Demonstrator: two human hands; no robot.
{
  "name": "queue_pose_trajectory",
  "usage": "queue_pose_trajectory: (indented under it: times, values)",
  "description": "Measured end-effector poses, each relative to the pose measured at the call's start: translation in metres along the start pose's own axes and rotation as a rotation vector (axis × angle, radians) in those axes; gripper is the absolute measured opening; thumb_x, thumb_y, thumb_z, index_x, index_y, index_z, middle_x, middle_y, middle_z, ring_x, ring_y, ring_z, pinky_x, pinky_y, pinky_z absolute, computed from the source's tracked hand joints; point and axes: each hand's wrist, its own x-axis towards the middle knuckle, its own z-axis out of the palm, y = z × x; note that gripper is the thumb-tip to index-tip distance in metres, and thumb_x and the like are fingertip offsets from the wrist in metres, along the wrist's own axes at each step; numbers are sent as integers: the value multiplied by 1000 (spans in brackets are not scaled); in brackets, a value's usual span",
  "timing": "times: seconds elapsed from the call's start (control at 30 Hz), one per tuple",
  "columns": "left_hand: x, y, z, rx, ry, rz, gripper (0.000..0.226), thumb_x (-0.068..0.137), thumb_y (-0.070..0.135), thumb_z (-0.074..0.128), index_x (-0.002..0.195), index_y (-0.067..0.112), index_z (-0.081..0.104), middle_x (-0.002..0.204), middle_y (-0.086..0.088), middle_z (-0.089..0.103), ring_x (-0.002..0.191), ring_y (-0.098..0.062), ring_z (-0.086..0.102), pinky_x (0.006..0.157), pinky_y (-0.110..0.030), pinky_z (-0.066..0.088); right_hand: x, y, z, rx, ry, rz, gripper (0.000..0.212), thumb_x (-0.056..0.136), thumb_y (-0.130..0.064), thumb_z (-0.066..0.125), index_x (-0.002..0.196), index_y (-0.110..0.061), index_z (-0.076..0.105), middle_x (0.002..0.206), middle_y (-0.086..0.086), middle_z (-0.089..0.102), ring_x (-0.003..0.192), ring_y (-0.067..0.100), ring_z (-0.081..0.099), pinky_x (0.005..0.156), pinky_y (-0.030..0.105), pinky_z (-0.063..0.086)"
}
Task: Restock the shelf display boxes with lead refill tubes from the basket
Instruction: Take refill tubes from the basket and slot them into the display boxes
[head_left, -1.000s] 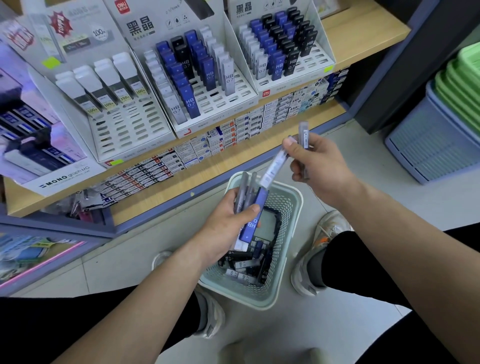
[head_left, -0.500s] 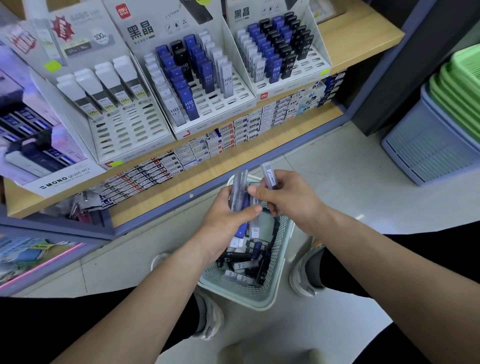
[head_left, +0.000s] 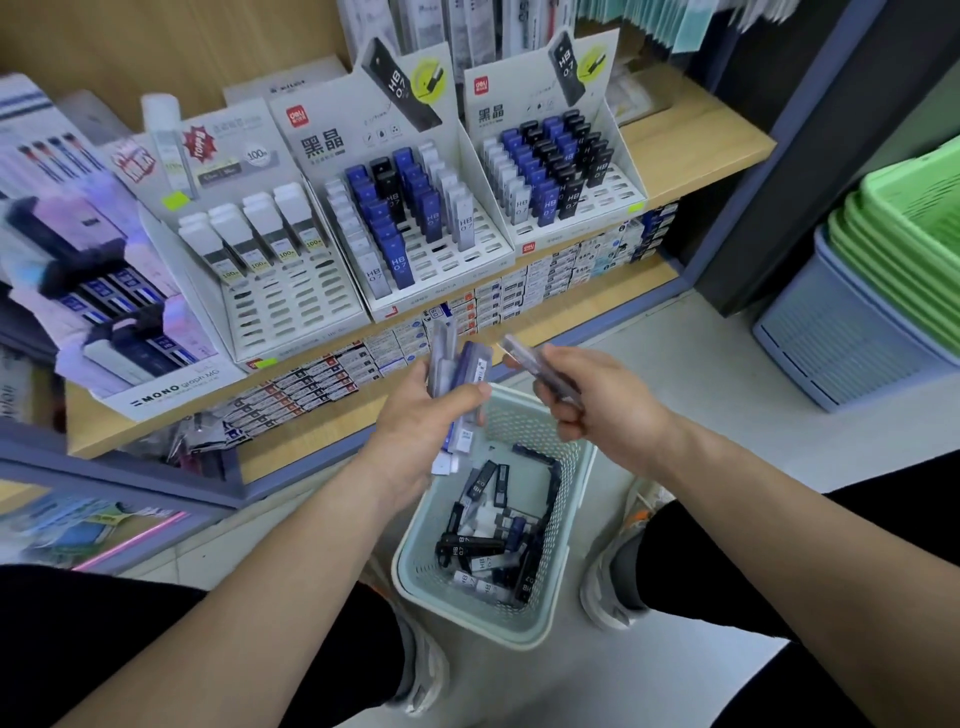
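Observation:
A pale green mesh basket (head_left: 415, 571) stands on the floor between my feet, with several black, blue and grey lead refill tubes (head_left: 488, 545) lying in it. Above its far rim my left hand (head_left: 421, 421) grips a bundle of grey and blue tubes (head_left: 457, 364). Just to the right, my right hand (head_left: 592, 400) holds a grey tube (head_left: 524, 356) that points up and left. On the wooden shelf stand a middle display box (head_left: 405, 218) and a right display box (head_left: 561, 171), each partly filled with upright blue, black and grey tubes.
A left display box (head_left: 260, 260) holds several white tubes at its back rows. Small flat packs (head_left: 332, 379) line the shelf's front edge under the boxes. A stack of green baskets (head_left: 914, 249) sits in a blue-grey crate (head_left: 831, 338) at the right.
My hands have come apart and risen above the basket, the right one drawing a grey tube away to the right. The view has tilted up, showing more of the shelf.

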Motion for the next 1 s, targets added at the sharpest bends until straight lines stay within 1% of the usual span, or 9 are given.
queue_pose_trajectory:
  times: [0.07, 0.17, 0.27, 0.37, 0.43, 0.53, 0.63, 0.8, 1.0]
  values:
    - [-5, 11, -6, -2, -7, 20, 38, 85, 12, 76, 119, 13, 59, 88, -6, 70, 70, -20, 65, 64, -34, 53, -3, -11, 1, 22, 9, -26, 30, 104, -17, 44, 112, -10, 72, 70, 0, 49, 55, 12, 37, 52, 27, 32]
    - [-14, 28, -18, -10, 5, 61, 35, 87, 9, 73, 118, 12, 57, 83, 0, 67, 63, -15, 62, 56, -27, 51, -10, -27, 0, -55, -19, -128, 17, 97, -5, 60, 108, -13, 70, 73, 3, 60, 55, 12, 44, 53, 26, 37]
    - [-18, 39, -27, 23, 29, 94, 38, 84, 10, 76, 116, 11, 56, 85, -1, 66, 63, -16, 62, 56, -28, 51, -13, -39, -4, -114, -10, -205, 14, 87, -4, 73, 95, -12, 65, 73, 1, 68, 53, 11, 50, 53, 24, 41]
    - [-23, 48, -29, 71, 22, 108, 37, 83, 9, 77, 114, 11, 57, 86, -4, 69, 62, -15, 63, 58, -29, 53, -14, -50, -5, -177, 18, -303, 14, 81, -9, 80, 84, -15, 68, 69, -3, 67, 58, 18, 46, 53, 24, 41]
    - [-26, 54, -28, 110, 4, 125, 38, 82, 9, 78, 114, 13, 58, 85, -1, 71, 63, -14, 64, 60, -29, 53, -12, -57, -4, -205, 36, -355, 12, 80, -11, 80, 84, -19, 73, 76, -4, 68, 63, 17, 47, 58, 23, 45]
    - [-30, 60, -29, 138, -12, 142, 41, 80, 10, 80, 115, 16, 59, 80, 4, 71, 64, -15, 64, 63, -31, 53, -9, -68, -2, -241, 27, -373, 19, 85, -8, 76, 98, -23, 76, 86, 6, 72, 75, 15, 57, 69, 25, 52]
    - [-31, 67, -31, 196, -8, 163, 42, 81, 12, 80, 116, 17, 57, 77, 2, 69, 62, -17, 63, 62, -31, 52, -7, -82, 1, -225, -8, -347, 25, 89, 0, 70, 111, -11, 70, 87, 6, 76, 77, 17, 65, 73, 27, 56]
    - [-29, 76, -35, 303, -18, 177, 42, 83, 18, 80, 115, 26, 55, 85, 3, 68, 62, -12, 65, 70, -29, 53, 0, -102, 5, -185, -26, -324, 15, 95, -3, 63, 109, -4, 65, 88, 14, 75, 75, 18, 67, 69, 27, 56]
    - [-18, 85, -42, 312, 3, 195, 43, 85, 14, 77, 120, 24, 54, 77, 4, 66, 60, -9, 62, 62, -17, 50, 17, -115, 4, -332, -9, -321, 12, 92, -3, 67, 103, -7, 69, 90, 17, 73, 72, 21, 69, 69, 28, 59]
